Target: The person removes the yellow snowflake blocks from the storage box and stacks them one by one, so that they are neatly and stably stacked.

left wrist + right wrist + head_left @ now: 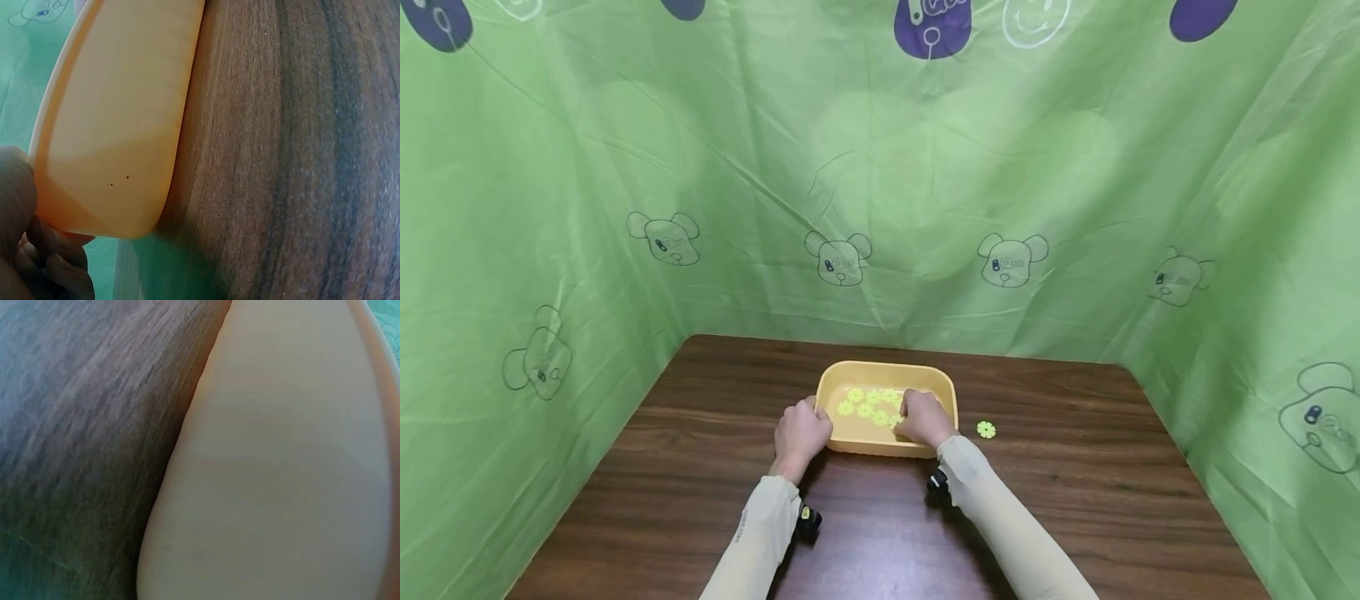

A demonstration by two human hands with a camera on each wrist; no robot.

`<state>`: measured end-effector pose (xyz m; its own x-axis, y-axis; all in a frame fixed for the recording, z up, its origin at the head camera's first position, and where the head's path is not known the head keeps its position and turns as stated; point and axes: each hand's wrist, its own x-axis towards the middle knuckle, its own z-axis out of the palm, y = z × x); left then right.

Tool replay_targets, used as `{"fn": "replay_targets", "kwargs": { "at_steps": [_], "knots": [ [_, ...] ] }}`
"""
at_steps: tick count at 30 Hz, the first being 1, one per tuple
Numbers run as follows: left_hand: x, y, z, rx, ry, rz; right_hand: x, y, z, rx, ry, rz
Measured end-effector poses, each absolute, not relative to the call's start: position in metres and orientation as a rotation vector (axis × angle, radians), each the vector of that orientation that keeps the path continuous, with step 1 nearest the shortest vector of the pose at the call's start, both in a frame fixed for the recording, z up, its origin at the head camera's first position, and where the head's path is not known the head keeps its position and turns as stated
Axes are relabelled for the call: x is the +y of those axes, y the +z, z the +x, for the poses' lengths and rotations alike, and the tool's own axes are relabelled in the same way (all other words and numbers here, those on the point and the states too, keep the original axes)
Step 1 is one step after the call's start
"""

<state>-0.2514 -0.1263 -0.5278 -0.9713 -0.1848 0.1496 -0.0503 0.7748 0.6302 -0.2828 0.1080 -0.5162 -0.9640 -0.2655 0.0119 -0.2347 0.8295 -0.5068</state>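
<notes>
Single container in sight: a shallow yellow-orange tray, plastic-looking, rectangular with rounded corners, upright and open-topped on a dark brown wood-grain desk. Contents: a cluster of small, flat, yellow-green flower-shaped pieces on the tray floor, gathered from the left part to the middle, some side by side, some seeming to touch or overlap; exact count unclear, as the right hand hides part of the floor. One more yellow-green flower-shaped piece lies outside, flat on the desk, just beyond the tray's right end and apart from it. Left hand holds the tray at its left end, thumb at the rim, fingers curled at the outer corner in the left wrist view; the same view shows two tiny dark specks on the outer wall. Right hand reaches over the near right part of the rim, fingers bent down into the tray beside the rightmost pieces; cannot tell whether the fingertips pinch one. Right wrist view gives only the pale outer wall and the desk, no fingers. Both forearms in cream sleeves. Behind, a green cloth backdrop with printed bear-like heads.
</notes>
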Motion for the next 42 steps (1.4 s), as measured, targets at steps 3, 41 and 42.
{"fn": "replay_targets", "kwargs": {
  "at_steps": [3, 41, 42],
  "knots": [
    [-0.127, -0.529, -0.251, -2.768, -0.972, 0.192, 0.109, -0.518, -0.283, 2.953, -0.834, -0.46],
    [-0.127, -0.531, -0.253, -2.772, -0.973, 0.184, 0.251, -0.476, -0.294, 2.879, -1.262, -0.064],
    [-0.127, -0.531, -0.254, -2.77, -0.972, 0.187, 0.254, -0.481, -0.293, 2.848, -1.274, -0.035]
  ]
}}
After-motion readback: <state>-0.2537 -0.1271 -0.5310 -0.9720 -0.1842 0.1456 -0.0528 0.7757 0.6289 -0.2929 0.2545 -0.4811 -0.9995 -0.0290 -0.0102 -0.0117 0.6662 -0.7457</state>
